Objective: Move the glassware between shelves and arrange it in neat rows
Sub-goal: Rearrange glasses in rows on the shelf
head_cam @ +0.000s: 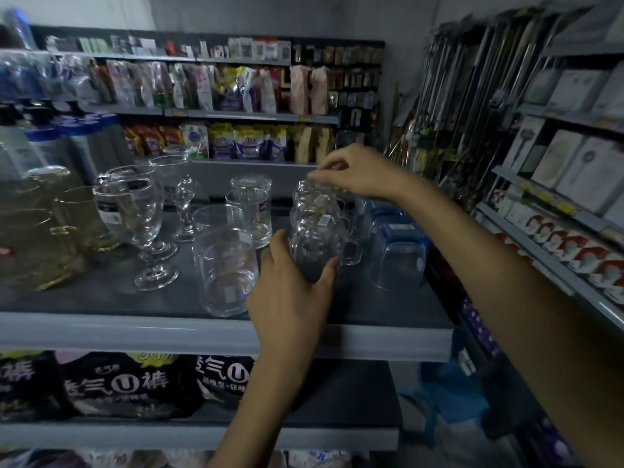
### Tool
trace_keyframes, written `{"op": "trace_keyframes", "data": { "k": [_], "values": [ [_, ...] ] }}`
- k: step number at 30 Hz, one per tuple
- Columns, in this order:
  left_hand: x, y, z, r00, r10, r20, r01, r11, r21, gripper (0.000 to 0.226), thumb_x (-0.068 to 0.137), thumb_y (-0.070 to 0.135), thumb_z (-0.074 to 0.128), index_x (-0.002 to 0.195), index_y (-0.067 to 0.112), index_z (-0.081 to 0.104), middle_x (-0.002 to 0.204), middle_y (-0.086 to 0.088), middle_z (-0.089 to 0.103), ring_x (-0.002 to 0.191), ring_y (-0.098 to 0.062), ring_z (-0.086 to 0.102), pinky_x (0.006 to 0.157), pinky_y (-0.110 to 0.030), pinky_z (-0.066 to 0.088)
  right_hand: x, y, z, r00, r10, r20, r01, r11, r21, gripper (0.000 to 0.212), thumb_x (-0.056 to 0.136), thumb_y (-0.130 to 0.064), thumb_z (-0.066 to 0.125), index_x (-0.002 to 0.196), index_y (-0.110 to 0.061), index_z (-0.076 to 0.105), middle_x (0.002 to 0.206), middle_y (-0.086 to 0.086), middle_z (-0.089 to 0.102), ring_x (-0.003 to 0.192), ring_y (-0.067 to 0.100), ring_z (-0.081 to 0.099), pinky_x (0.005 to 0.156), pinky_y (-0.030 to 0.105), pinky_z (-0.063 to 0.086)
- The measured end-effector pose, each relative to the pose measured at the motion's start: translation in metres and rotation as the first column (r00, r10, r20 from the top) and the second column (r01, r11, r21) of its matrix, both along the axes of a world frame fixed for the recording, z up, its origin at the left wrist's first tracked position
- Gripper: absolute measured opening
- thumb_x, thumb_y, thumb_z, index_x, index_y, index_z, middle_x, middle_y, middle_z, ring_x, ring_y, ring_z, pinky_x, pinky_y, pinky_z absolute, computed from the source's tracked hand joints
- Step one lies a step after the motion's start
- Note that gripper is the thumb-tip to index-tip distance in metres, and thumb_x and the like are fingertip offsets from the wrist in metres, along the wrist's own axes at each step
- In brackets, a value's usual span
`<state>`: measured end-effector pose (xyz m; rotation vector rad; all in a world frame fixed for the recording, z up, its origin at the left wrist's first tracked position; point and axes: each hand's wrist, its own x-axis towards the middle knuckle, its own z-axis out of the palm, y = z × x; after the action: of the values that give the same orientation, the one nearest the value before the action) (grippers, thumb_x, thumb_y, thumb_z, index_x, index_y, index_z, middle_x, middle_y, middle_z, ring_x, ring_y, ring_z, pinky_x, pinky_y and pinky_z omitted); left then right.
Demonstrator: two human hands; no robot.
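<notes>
fingers [281, 238] curl round the mug stack [314, 231], left hand [290, 295] low, right hand [359, 173] pinching its top; next, i think, line it up gently.

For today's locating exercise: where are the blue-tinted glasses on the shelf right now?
In the head view, the blue-tinted glasses sit at the right end of the grey shelf, just right of the stacked clear mugs.

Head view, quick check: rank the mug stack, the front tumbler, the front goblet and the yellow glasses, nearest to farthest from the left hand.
1. Mug stack: gripped by the left hand at its base.
2. Front tumbler: just left of the hand.
3. Front goblet: further left.
4. Yellow glasses: far left end of the shelf.
</notes>
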<state>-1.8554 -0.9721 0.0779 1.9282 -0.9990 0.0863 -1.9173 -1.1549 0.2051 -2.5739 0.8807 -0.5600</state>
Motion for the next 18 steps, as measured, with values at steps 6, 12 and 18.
{"op": "trace_keyframes", "data": {
  "k": [6,12,18],
  "values": [
    [0.001,-0.004,0.000,0.999,0.008,0.033,-0.009,1.000,0.030,0.083,0.085,0.064,0.070,0.149,0.026,0.033,0.142,-0.004,0.059,0.117,-0.031,0.064,0.085,-0.043,0.051,-0.028,0.024,0.012,0.998,0.060,0.000,-0.060,0.998,0.032,0.033,0.094,-0.040,0.072,0.119,-0.018,0.074,0.110,-0.004,0.072,0.102,0.012,0.068,0.099,0.044,0.057],
    [0.002,-0.007,0.001,0.999,0.005,0.040,-0.008,0.998,0.069,0.082,0.085,0.069,0.066,0.147,0.026,0.034,0.141,-0.002,0.061,0.116,-0.031,0.066,0.083,-0.042,0.050,-0.031,0.048,0.002,0.980,0.095,-0.177,-0.092,0.995,0.026,0.056,0.084,-0.054,0.078,0.130,-0.023,0.068,0.124,-0.003,0.070,0.109,0.010,0.066,0.099,0.034,0.054],
    [0.002,-0.001,0.004,1.000,-0.011,0.025,0.010,0.997,0.072,0.076,0.089,0.061,0.068,0.147,0.024,0.034,0.137,-0.001,0.066,0.115,-0.031,0.067,0.079,-0.036,0.043,-0.033,0.050,-0.005,0.984,0.109,-0.141,-0.097,0.991,0.089,0.061,0.075,-0.051,0.087,0.126,-0.022,0.070,0.121,-0.004,0.071,0.109,0.009,0.067,0.101,0.037,0.056]
  ]
}}
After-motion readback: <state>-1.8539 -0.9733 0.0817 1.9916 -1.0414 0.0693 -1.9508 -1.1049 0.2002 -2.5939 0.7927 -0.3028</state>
